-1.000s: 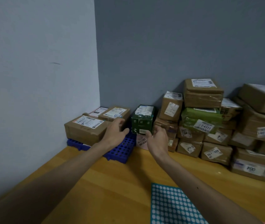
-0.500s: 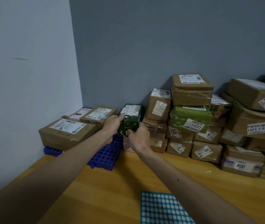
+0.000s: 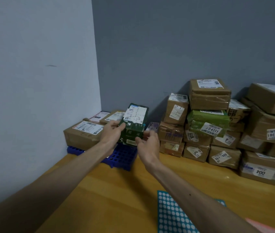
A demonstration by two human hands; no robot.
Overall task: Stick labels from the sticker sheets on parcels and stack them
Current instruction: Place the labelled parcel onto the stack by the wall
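Observation:
A dark green parcel with a white shipping label on top is lifted and tilted above the blue pallet. My left hand grips its left side. My right hand holds its lower right corner from below. A teal sticker sheet with white round labels lies on the wooden floor near me, partly under my right forearm. Brown labelled parcels sit on the pallet in the corner.
A big stack of brown and green parcels stands along the grey wall to the right. The white wall closes the left side. A pink sheet corner shows at the bottom right. Bare wooden floor lies between me and the pallet.
Both hands closed on the green parcel and lifted it off the pile, tilting its labelled top toward me. The view shifted slightly.

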